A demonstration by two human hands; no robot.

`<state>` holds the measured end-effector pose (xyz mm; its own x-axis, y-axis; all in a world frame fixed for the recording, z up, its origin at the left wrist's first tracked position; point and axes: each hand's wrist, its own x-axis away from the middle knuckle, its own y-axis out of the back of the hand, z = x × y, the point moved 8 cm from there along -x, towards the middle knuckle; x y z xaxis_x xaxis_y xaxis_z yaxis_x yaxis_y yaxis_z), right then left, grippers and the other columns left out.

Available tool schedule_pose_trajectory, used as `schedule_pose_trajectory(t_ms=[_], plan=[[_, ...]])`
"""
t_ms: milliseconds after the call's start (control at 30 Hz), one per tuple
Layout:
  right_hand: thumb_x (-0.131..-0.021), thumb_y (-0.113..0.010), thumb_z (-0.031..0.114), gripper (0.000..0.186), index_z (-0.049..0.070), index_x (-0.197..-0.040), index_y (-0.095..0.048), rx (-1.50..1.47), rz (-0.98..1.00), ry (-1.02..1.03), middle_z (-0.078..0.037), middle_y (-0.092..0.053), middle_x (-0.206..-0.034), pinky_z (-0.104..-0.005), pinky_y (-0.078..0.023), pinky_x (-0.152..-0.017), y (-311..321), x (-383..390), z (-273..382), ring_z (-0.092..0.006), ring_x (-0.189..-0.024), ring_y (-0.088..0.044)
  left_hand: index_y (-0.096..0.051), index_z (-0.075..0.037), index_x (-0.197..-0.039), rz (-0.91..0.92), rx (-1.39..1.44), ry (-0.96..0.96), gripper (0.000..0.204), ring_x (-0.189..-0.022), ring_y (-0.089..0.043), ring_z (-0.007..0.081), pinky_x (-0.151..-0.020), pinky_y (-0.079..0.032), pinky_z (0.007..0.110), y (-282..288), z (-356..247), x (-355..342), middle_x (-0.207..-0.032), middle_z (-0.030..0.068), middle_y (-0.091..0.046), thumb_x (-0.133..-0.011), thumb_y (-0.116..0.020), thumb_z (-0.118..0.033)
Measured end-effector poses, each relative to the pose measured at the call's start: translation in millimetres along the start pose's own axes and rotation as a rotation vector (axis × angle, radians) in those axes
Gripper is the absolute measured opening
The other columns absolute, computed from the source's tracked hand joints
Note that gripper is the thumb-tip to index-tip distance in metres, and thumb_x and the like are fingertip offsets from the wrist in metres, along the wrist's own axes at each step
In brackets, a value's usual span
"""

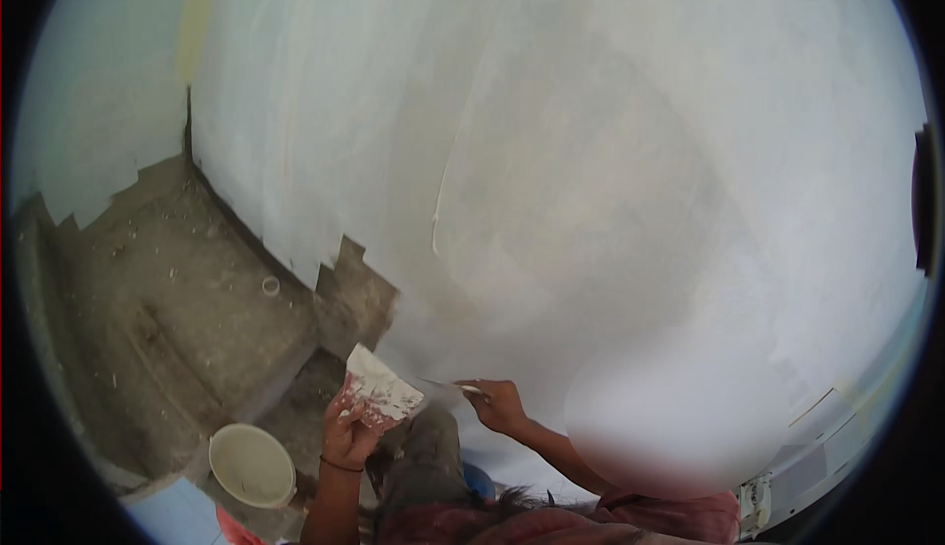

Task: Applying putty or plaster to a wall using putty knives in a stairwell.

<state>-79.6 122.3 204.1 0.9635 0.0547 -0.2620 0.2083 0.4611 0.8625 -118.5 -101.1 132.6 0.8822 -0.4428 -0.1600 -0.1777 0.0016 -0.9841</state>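
My left hand grips a flat, reddish board smeared with thick white paste, held up at lower centre. Just to its right, my right hand is closed round the handle of a putty knife, whose thin blade reaches toward the board. Beyond both hands rises a large wall coated in white and pale grey, with a fine raised ridge of paste down its middle.
A pale bucket stands at lower left. The bare concrete floor has a plank and a small ring on it. A second wall meets the main one at left. White frame pieces show at lower right.
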Motion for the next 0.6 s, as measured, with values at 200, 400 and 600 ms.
schedule_pose_trajectory(t_ms=[200, 400, 600], plan=[[-0.089, -0.065, 0.011, 0.032, -0.006, -0.115, -0.058, -1.363, -0.034, -0.656, -0.016, -0.065, -0.108, -0.0451, -0.06, -0.075, 72, -47, 2, -0.032, -0.091, -0.068, -0.038, -0.005, -0.141, -0.008, -0.136, -0.118, 0.06, -0.123, -0.051, 0.037, -0.1, -0.045, 0.06, 92, -22, -35, -0.134, 0.0172, -0.05, -0.085, -0.059, 0.0], [-0.089, -0.066, 0.012, 0.03, -0.005, -0.113, -0.06, -0.981, -0.021, -0.484, -0.015, -0.068, -0.102, -0.0406, -0.061, -0.072, 136, -102, 56, -0.0239, -0.086, -0.069, -0.043, -0.005, -0.137, -0.129, -0.097, -0.102, 0.056, -0.12, -0.055, 0.0358, -0.097, -0.048, 0.059, 159, -23, -36, -0.131, 0.0154, -0.054, -0.083, -0.057, 0.004], [-0.086, -0.065, 0.006, 0.012, -0.003, -0.094, -0.069, -0.274, -0.081, -0.194, -0.01, -0.069, -0.08, -0.0332, -0.056, -0.064, 139, -122, 84, -0.0176, -0.068, -0.066, -0.043, -0.004, -0.136, -0.077, -0.145, -0.086, 0.054, -0.12, -0.055, 0.0351, -0.097, -0.048, 0.059, 146, -33, -42, -0.132, 0.0156, -0.053, -0.085, -0.058, 0.004]])
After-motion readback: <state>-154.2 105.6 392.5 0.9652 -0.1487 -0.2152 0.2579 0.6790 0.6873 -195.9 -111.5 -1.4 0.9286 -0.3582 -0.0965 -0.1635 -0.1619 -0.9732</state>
